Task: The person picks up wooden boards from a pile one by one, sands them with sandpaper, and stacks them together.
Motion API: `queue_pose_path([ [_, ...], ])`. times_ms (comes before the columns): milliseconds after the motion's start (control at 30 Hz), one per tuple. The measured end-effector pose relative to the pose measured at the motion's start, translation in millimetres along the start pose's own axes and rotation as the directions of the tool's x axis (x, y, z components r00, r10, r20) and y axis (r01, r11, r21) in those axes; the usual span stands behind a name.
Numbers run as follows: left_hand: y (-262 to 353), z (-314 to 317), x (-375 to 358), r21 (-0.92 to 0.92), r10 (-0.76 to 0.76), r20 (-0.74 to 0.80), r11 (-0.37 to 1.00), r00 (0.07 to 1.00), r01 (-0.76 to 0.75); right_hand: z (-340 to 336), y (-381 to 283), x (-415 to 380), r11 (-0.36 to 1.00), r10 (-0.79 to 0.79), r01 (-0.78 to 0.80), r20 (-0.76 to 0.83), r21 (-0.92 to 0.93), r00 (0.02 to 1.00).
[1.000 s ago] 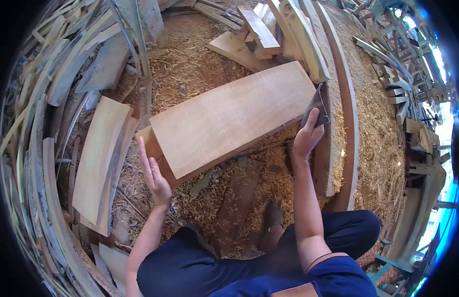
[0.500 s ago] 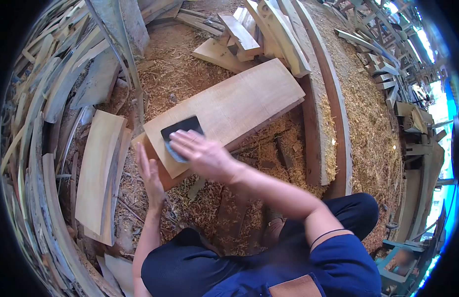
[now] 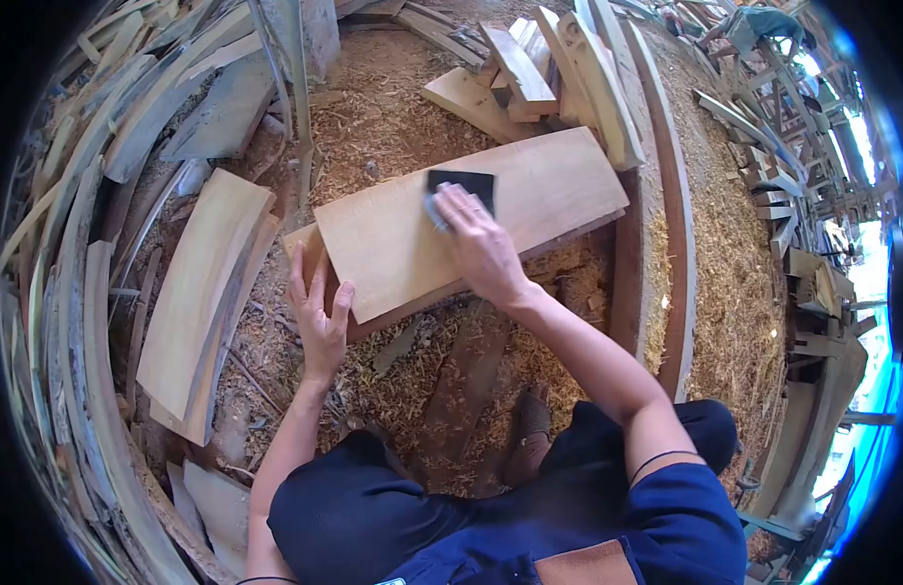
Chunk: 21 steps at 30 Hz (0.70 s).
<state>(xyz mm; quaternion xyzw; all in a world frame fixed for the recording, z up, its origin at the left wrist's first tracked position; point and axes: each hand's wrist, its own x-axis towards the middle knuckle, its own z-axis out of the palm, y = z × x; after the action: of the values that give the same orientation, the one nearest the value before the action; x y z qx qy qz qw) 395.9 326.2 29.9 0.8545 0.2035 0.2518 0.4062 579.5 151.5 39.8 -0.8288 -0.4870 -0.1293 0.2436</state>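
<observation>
The hands are apart: the right hand (image 3: pixel 480 244) lies over a dark sheet (image 3: pixel 479 185) on the pale board (image 3: pixel 558 180), fingers extended, its thumb hidden, so I cannot tell whether it grips. The left hand (image 3: pixel 322 317), fingers spread, is at the near-left end of the lower board (image 3: pixel 302 237), beneath the pale one. The sheet looks thin, light and flexible, best held flat under spread fingers. The pale board, reaching beyond the right hand, looks stiff and fairly heavy; lifting it would probably want a hand at each end.
</observation>
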Motion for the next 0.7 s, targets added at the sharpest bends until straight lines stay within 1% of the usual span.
queue_pose_path([
  [67,0,-3,-2,0.042,0.0,0.003,0.999,1.0,0.0,-14,13,11,0.983,-0.156,0.146,0.093,0.11,0.983],
  [100,4,-3,-1,0.056,-0.003,0.0,0.998,1.0,0.003,-19,45,13,0.955,-0.276,0.284,0.101,-0.084,0.956],
  [133,6,-3,-1,0.068,-0.008,-0.005,0.998,1.0,0.008,-37,70,19,0.96,-0.142,0.169,0.133,-0.222,0.981],
  [167,6,-2,-1,0.085,0.004,-0.022,0.996,1.0,-0.002,-48,105,19,0.988,0.115,-0.111,0.036,-0.105,0.993],
  [200,4,-1,-1,0.095,-0.01,-0.035,0.995,0.999,0.014,-34,179,9,0.783,-0.099,0.052,-0.041,-0.619,0.994],
  [233,3,0,-1,0.075,-0.008,-0.042,0.997,0.999,0.011,-45,198,6,0.882,0.153,-0.228,-0.207,-0.412,0.966],
  [267,2,1,-2,0.048,-0.004,-0.047,0.999,0.999,0.006,-55,205,8,0.862,0.424,-0.482,-0.298,-0.156,0.855],
  [333,3,3,-1,0.027,-0.008,-0.054,1.0,0.999,0.009,-62,138,29,0.8,0.592,-0.598,-0.091,-0.048,0.8],
  [367,6,4,-1,-0.076,-0.028,-0.062,0.997,0.998,0.023,-34,123,20,0.963,0.101,-0.144,-0.191,-0.228,0.976],
  [400,7,6,-2,-0.178,-0.051,-0.066,0.983,0.997,0.039,-24,68,25,0.979,0.153,-0.154,-0.022,-0.133,0.988],
  [433,-1,3,-3,-0.01,-0.023,-0.039,1.0,0.999,0.022,-3,29,22,0.996,-0.013,0.01,-0.036,-0.09,0.999],
  [467,1,3,-2,-0.007,-0.018,-0.035,1.0,0.999,0.017,7,-12,22,0.976,-0.203,0.201,-0.005,-0.089,0.979],
  [500,2,2,-1,0.016,-0.014,-0.033,1.0,0.999,0.014,9,-51,15,0.969,-0.245,0.244,0.049,0.025,0.968],
  [533,2,0,-2,0.04,-0.013,-0.029,0.999,0.999,0.014,8,-73,9,0.95,-0.292,0.277,0.098,0.144,0.951],
  [567,-3,2,-2,-0.029,-0.008,-0.053,1.0,0.999,0.006,9,-71,8,0.952,-0.283,0.267,0.095,0.15,0.954],
  [633,3,0,-2,-0.013,-0.02,-0.043,1.0,0.999,0.019,-1,-48,3,0.91,-0.41,0.413,0.191,0.028,0.892],
  [667,6,0,-2,-0.003,-0.028,-0.049,1.0,0.998,0.028,-25,-21,9,0.909,-0.35,0.393,0.251,-0.143,0.902],
  [700,7,1,-3,-0.014,-0.034,-0.058,0.999,0.998,0.034,-22,31,4,0.951,-0.254,0.275,0.15,-0.142,0.955],
])
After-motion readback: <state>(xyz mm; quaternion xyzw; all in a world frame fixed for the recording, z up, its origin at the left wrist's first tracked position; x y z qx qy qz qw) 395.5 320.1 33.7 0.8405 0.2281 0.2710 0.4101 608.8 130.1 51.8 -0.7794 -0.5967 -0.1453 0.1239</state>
